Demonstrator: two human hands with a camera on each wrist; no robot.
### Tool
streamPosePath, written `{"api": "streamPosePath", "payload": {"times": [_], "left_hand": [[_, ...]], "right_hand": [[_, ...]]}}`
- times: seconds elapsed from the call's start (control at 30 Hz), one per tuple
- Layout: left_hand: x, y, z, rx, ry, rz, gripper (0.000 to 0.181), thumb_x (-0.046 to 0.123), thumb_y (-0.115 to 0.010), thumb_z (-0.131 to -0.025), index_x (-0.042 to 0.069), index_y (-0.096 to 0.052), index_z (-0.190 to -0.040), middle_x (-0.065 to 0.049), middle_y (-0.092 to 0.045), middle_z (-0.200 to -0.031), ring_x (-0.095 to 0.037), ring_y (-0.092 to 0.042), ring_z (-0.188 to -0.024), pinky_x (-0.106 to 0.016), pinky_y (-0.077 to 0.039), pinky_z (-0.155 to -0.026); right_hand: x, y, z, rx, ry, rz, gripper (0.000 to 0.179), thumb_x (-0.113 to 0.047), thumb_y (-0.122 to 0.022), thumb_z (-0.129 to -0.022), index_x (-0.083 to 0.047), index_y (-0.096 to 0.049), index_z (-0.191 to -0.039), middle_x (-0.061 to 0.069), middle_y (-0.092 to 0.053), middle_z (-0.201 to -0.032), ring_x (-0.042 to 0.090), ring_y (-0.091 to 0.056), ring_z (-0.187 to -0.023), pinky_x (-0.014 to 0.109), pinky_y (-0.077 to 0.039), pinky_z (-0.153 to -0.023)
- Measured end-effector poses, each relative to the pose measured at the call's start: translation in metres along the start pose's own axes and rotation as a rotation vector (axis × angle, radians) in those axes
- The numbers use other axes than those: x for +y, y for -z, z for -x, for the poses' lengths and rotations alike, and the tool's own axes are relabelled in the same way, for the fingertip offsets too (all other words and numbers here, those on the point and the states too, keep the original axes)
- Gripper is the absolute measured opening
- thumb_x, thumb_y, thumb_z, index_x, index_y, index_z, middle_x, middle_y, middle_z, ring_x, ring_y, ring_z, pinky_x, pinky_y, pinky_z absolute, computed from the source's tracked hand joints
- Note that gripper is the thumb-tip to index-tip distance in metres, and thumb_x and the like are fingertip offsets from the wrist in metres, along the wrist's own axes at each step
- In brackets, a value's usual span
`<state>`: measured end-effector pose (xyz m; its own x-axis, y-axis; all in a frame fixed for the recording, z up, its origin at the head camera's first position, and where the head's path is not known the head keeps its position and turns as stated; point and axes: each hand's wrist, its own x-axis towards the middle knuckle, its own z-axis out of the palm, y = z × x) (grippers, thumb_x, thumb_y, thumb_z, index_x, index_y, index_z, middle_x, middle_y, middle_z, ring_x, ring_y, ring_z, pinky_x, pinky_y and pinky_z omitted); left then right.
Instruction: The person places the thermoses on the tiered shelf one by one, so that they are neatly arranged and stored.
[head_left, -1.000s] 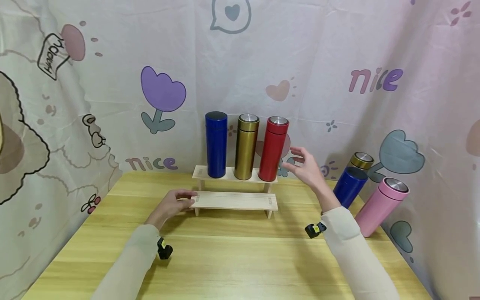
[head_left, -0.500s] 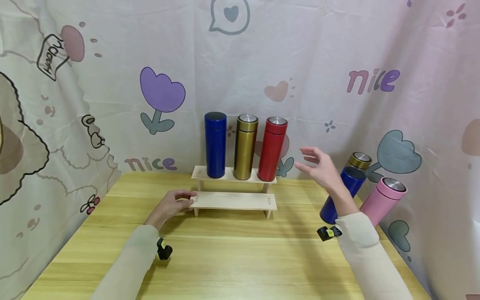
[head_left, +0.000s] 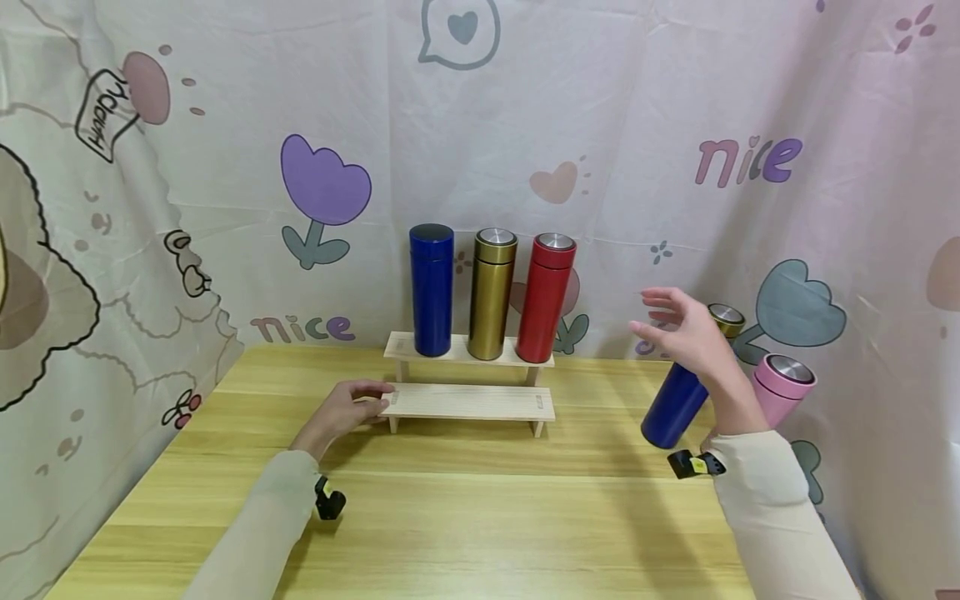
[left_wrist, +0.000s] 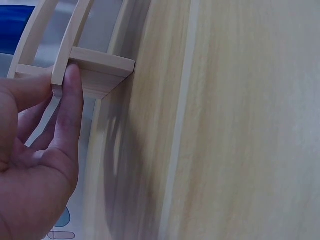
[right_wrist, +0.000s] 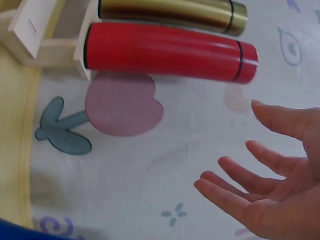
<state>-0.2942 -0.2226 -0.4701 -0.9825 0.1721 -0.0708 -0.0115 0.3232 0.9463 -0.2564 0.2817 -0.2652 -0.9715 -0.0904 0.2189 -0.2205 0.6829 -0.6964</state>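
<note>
A two-step wooden rack [head_left: 468, 402] stands at the middle of the table. On its upper step, upright in a row, are a blue thermos bottle [head_left: 432, 292], a gold thermos bottle [head_left: 492, 296] and a red thermos bottle [head_left: 546, 300]. My left hand [head_left: 347, 414] pinches the left end of the lower step; in the left wrist view, the thumb and fingers [left_wrist: 69, 110] press on either side of the board. My right hand [head_left: 690, 329] is in the air with nothing in it, fingers spread and slightly bent, overlapping a second blue bottle [head_left: 675, 408] in the head view.
At the table's right side stand that second blue bottle, a pink bottle [head_left: 780, 385] and another gold bottle [head_left: 727, 317], partly hidden behind my right hand and forearm. A printed cloth [head_left: 480, 125] hangs behind the wooden table [head_left: 480, 517].
My right hand has moved right, away from the red bottle, and now overlaps the bottles at the right. The left hand stays on the rack.
</note>
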Motion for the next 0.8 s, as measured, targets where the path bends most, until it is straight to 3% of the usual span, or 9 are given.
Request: {"api": "streamPosePath", "payload": {"times": [0.3,0.57,0.8], "left_hand": [[-0.001,0.001,0.001,0.004,-0.001,-0.003,0.038,0.01,-0.066,-0.1,-0.001,-0.063,-0.136,-0.024,-0.057,-0.139,-0.014,-0.065,-0.1,-0.025,-0.062,-0.087],[0.001,-0.001,0.003,-0.015,-0.02,0.013,0.041,0.009,-0.065,-0.1,-0.005,-0.06,-0.139,-0.028,-0.053,-0.142,-0.013,-0.065,-0.101,-0.026,-0.062,-0.088],[0.002,-0.002,0.002,0.008,0.001,0.003,0.039,0.009,-0.066,-0.1,-0.002,-0.063,-0.137,-0.026,-0.056,-0.14,-0.014,-0.065,-0.1,-0.025,-0.062,-0.087]], "right_hand": [[0.013,0.021,0.006,0.02,-0.002,0.05,0.069,-0.036,-0.068,-0.1,-0.007,-0.039,-0.156,0.025,-0.042,-0.16,0.051,-0.04,-0.145,0.073,-0.037,-0.111],[0.026,0.03,0.011,0.023,-0.042,0.076,0.071,-0.037,-0.065,-0.101,-0.005,-0.036,-0.158,0.029,-0.039,-0.16,0.055,-0.039,-0.143,0.074,-0.037,-0.11],[0.034,0.036,0.013,0.045,-0.076,0.125,0.071,-0.035,-0.067,-0.101,-0.001,-0.038,-0.156,0.034,-0.04,-0.157,0.058,-0.038,-0.142,0.077,-0.037,-0.108]]}}
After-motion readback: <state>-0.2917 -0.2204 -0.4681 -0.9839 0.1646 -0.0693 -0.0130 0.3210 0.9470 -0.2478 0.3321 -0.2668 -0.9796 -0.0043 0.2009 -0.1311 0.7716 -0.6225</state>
